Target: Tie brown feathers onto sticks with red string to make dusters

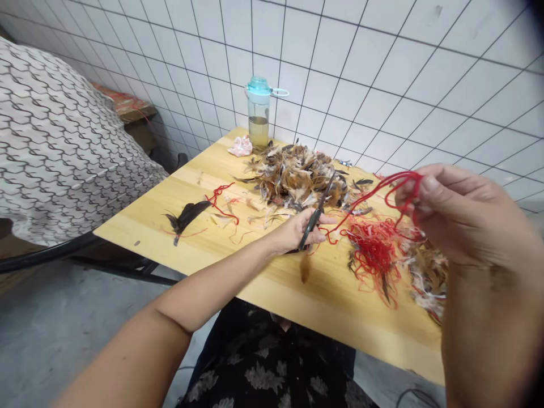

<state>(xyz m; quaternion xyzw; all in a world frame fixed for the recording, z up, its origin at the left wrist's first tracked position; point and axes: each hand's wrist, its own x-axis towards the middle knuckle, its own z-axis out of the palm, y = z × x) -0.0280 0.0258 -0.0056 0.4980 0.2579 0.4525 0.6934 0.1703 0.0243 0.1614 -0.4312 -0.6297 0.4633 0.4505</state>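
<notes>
My left hand (300, 232) is closed around a slim dark tool (313, 221) with a narrow pointed end angled up and away; whether it is scissors or tweezers I cannot tell. Red string (361, 198) runs from near those fingertips up to my raised right hand (459, 209), which pinches several loops of it between thumb and fingers. A brown feather (305, 267) shows just below my left hand. Beneath the string lies a tangled heap of red string (374, 243). Beyond my left hand is a large pile of brown and white feathers (301, 175).
A clear bottle (258, 122) with a blue lid stands at the table's back corner beside crumpled pinkish plastic (240, 146). Black feathers (189, 218) lie on the wooden table (153, 209) at left. More feathers (429, 275) lie near my right wrist. A patterned cloth (63, 141) fills the left side.
</notes>
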